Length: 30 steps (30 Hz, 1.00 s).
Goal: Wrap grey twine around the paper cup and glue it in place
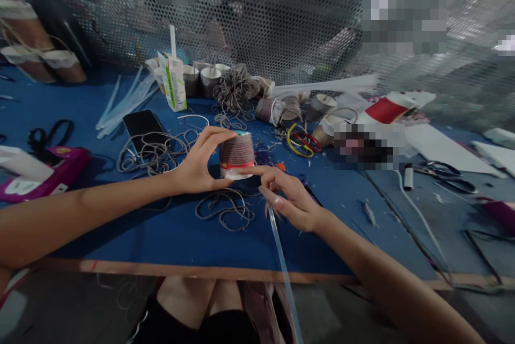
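My left hand [201, 164] grips a small cup [236, 152] between the thumb below and the fingers on top. Grey cord winds round the cup's side, above a red band and a white rim. My right hand [287, 196] touches the white rim with its stretched index finger. Its other fingers curl at the upper end of a long translucent glue stick [278, 247], which slants down past the table edge; that end is hidden by the hand. Loose grey cord [225, 210] lies in loops below the cup. Behind the right hand is a small orange piece [280, 166], partly covered.
A phone [142, 128] lies under tangled cord at left. Translucent sticks [124, 108], a green-white carton [173, 81] and a cord bundle [237, 89] stand further back. Scissors [446, 175] and a marker [407, 176] lie right. A perforated metal screen [261, 22] closes the back.
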Motion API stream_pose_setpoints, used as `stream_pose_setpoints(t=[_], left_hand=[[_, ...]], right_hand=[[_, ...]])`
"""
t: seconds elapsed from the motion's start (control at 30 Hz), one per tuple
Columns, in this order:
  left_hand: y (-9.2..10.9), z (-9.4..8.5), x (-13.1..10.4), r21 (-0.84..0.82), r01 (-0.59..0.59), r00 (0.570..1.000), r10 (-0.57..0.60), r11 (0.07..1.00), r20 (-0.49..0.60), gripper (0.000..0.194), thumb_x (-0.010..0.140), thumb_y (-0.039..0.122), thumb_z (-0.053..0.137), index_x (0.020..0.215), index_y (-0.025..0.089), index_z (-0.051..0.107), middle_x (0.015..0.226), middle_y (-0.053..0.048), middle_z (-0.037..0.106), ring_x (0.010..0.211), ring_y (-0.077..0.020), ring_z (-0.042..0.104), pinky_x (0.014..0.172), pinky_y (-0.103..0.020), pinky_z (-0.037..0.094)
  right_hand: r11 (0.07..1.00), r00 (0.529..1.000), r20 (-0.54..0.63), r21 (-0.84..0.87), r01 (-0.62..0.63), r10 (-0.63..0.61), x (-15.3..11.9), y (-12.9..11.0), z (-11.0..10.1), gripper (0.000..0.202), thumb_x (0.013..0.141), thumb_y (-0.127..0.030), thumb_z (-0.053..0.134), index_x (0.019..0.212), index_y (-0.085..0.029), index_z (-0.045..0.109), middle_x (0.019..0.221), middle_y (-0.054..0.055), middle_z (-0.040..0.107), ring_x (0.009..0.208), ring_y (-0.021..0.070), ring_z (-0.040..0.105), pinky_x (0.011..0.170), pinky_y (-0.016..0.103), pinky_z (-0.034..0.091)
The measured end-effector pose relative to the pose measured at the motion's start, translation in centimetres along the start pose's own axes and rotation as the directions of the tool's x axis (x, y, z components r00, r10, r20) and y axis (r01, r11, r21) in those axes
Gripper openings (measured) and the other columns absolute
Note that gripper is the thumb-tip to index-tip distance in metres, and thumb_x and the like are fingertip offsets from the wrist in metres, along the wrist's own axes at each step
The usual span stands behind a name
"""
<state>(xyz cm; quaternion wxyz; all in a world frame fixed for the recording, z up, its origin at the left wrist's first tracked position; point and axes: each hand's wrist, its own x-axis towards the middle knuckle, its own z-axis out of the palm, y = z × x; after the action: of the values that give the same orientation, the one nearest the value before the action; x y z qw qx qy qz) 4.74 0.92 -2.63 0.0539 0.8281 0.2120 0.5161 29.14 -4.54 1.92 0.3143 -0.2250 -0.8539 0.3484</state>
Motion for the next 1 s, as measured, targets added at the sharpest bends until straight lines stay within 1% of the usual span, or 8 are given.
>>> stream_pose_setpoints(t=[0.1,0.27,0.47,0.57,0.67,0.87,0.93,1.0], left_hand=[[0.1,-0.1,0.1,0.014,-0.001,1.0,0.001,1.0,-0.002,0.079,0.073,0.04,0.082,0.139,0.022,0.043,0.123,-0.013,0.053,0.116,-0.0258,0.056,0.098,-0.046,0.057],[0.4,-0.1,0.0,-0.03,0.018,0.999,-0.019,0.999,-0.031,0.077,0.072,0.036,0.081,0.139,0.025,0.044,0.123,-0.012,0.052,0.115,-0.0256,0.056,0.087,-0.039,0.061],[0.3,0.3,-0.4,-0.186,0.041,0.995,-0.057,0.982,-0.084,0.078,0.069,0.029,0.08,0.139,0.025,0.045,0.127,-0.011,0.047,0.118,-0.0243,0.053,0.084,-0.033,0.062],[0.1,0.5,-0.7,-0.27,0.056,0.992,-0.084,0.961,-0.091,0.079,0.069,0.03,0.08,0.14,0.026,0.044,0.13,-0.012,0.044,0.123,-0.0261,0.051,0.089,-0.036,0.061],[-0.1,0.6,-1.0,-0.33,0.069,0.992,-0.101,0.942,-0.081,0.08,0.071,0.033,0.079,0.141,0.027,0.042,0.133,-0.013,0.04,0.129,-0.03,0.047,0.093,-0.042,0.06],[-0.4,0.8,-0.9,-0.381,0.045,0.994,-0.078,0.923,-0.072,0.078,0.075,0.047,0.077,0.14,0.03,0.037,0.134,-0.012,0.038,0.138,-0.0329,0.044,0.106,-0.048,0.053],[-0.5,0.9,-0.7,-0.388,0.001,0.994,-0.042,0.922,-0.097,0.077,0.075,0.052,0.076,0.138,0.031,0.036,0.133,-0.012,0.04,0.135,-0.0316,0.047,0.107,-0.05,0.052],[-0.7,1.0,-0.6,-0.399,-0.024,0.994,-0.019,0.917,-0.105,0.077,0.075,0.053,0.076,0.137,0.032,0.035,0.133,-0.011,0.041,0.131,-0.0307,0.049,0.107,-0.051,0.05]], right_hand=[[1.0,1.0,-0.023,0.001,-0.012,0.012,0.0,0.2,-0.1,0.03,0.102,-0.044,0.041,0.082,-0.021,0.047,0.114,0.013,0.07,0.054,0.0089,0.051,0.054,0.027,0.046],[0.994,0.983,-0.172,0.103,-0.048,0.065,-0.1,0.5,0.2,0.039,0.101,-0.049,0.042,0.075,-0.021,0.046,0.113,0.013,0.073,0.048,0.0069,0.047,0.045,0.024,0.044],[0.905,0.922,-0.31,0.416,-0.088,0.233,0.2,0.4,0.1,0.044,0.094,-0.054,0.053,0.067,-0.02,0.043,0.106,0.011,0.077,0.031,0.0017,0.033,0.036,0.024,0.047],[0.854,0.889,-0.338,0.51,-0.103,0.309,0.6,0.2,-0.2,0.046,0.092,-0.054,0.054,0.063,-0.021,0.04,0.109,0.013,0.077,0.029,0.0019,0.033,0.029,0.024,0.043],[0.816,0.858,-0.356,0.566,-0.118,0.371,1.0,-0.1,-0.6,0.045,0.09,-0.055,0.054,0.064,-0.021,0.041,0.103,0.01,0.078,0.027,0.0019,0.031,0.026,0.022,0.04],[0.706,0.8,-0.298,0.678,-0.207,0.521,1.4,0.1,-1.2,0.039,0.089,-0.051,0.055,0.068,-0.021,0.04,0.096,0.005,0.077,0.027,0.001,0.029,0.022,0.019,0.031],[0.71,0.791,-0.316,0.676,-0.2,0.524,1.3,0.5,-1.2,0.038,0.088,-0.051,0.056,0.07,-0.021,0.042,0.09,0.001,0.075,0.027,0.0007,0.029,0.022,0.018,0.032],[0.775,0.764,-0.425,0.613,-0.152,0.486,1.1,0.9,-1.2,0.035,0.089,-0.05,0.058,0.074,-0.022,0.044,0.082,-0.003,0.07,0.027,0.0006,0.03,0.022,0.018,0.033]])
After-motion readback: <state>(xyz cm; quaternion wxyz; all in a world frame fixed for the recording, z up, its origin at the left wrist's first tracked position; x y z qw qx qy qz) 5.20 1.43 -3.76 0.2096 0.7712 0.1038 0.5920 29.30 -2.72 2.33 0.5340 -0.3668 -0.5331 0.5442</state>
